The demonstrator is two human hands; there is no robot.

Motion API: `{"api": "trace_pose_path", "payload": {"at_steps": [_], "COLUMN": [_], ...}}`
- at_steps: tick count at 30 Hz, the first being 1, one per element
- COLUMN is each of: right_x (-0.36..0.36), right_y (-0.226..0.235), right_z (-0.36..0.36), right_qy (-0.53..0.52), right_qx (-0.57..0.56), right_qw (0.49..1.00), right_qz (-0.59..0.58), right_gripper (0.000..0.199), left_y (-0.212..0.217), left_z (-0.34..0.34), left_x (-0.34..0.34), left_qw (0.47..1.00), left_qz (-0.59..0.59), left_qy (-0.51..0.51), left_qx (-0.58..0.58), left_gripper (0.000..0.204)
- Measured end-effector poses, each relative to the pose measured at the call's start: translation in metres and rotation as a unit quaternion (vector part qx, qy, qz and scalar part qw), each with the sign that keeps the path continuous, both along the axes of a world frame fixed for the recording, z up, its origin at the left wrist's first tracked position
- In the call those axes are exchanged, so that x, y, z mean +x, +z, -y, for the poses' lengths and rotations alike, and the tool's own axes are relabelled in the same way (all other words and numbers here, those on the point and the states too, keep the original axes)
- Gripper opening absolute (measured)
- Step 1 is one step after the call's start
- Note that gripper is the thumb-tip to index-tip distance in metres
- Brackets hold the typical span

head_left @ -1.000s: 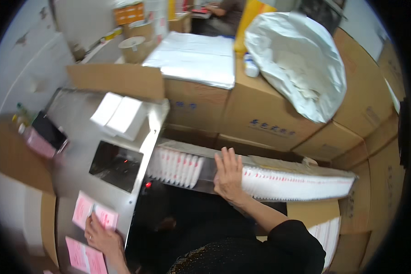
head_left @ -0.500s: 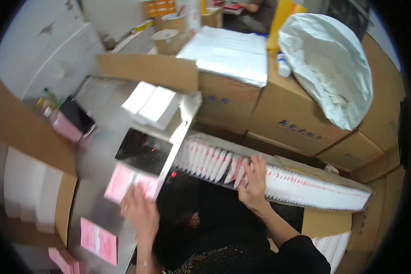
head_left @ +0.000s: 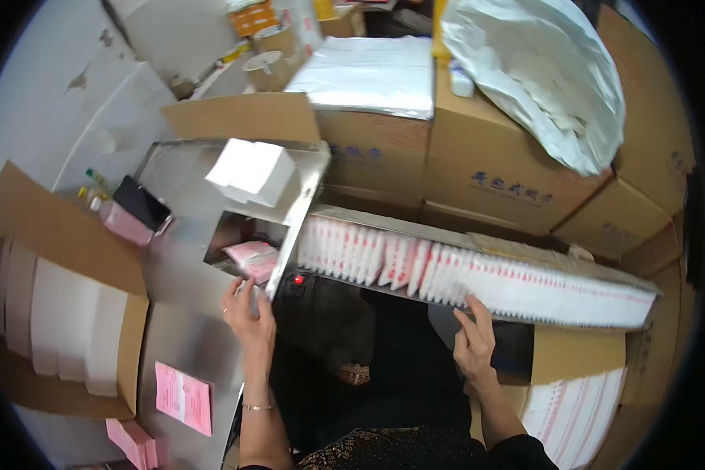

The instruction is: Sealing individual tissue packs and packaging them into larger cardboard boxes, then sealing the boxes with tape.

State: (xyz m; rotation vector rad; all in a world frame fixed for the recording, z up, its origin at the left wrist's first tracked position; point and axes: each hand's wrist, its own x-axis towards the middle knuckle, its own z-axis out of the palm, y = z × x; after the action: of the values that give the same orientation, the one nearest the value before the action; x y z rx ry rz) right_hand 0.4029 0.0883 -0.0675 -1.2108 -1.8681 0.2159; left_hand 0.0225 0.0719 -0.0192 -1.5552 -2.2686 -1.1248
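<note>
A pink-and-white flat packet (head_left: 256, 259) lies tilted in a rectangular opening (head_left: 225, 236) in the metal table. Just below the opening, my left hand (head_left: 248, 313) has its fingers apart, with nothing visible in them. My right hand (head_left: 475, 345) is at the near edge of a long narrow tray (head_left: 415, 222), its fingers loosely spread and empty. White packets with red marks (head_left: 509, 286) stand upright in a tight row inside this tray, several of them leaning near its left part. Another pink packet (head_left: 183, 398) lies flat on the table to the left.
White stacked blocks (head_left: 252, 172) stand behind the opening. An open carton (head_left: 125, 356) of white stacks is at left, near a dark phone (head_left: 142, 202) and a pink stack (head_left: 133, 445). Cartons (head_left: 493, 172) line the back, with a white bag (head_left: 536, 86) on top.
The pink packet has gone from under my left hand on the table into the opening. My right hand has let go of the row and moved right and nearer. The view has shifted slightly.
</note>
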Motion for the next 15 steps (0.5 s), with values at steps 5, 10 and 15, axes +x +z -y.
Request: {"api": "trace_pose_path", "payload": {"at_steps": [5, 10, 15], "right_x": [0.008, 0.031, 0.041], "right_y": [-0.035, -0.076, -0.087], "right_z": [0.046, 0.097, 0.122], "right_qy": [0.006, 0.005, 0.000], "right_qx": [-0.062, -0.149, -0.189], "right_qw": [0.996, 0.982, 0.975], "right_qz": [0.063, 0.120, 0.117], "right_gripper": [0.038, 0.039, 0.037], "left_y": [0.002, 0.013, 0.038], "left_z": [0.028, 0.029, -0.007], "left_x": [-0.003, 0.008, -0.027], "left_qw": [0.996, 0.995, 0.996], "left_qz": [0.070, 0.010, -0.025], "left_qy": [-0.059, -0.099, -0.084], "left_qx": [0.009, 0.013, -0.017], "left_gripper": [0.033, 0.032, 0.034]}}
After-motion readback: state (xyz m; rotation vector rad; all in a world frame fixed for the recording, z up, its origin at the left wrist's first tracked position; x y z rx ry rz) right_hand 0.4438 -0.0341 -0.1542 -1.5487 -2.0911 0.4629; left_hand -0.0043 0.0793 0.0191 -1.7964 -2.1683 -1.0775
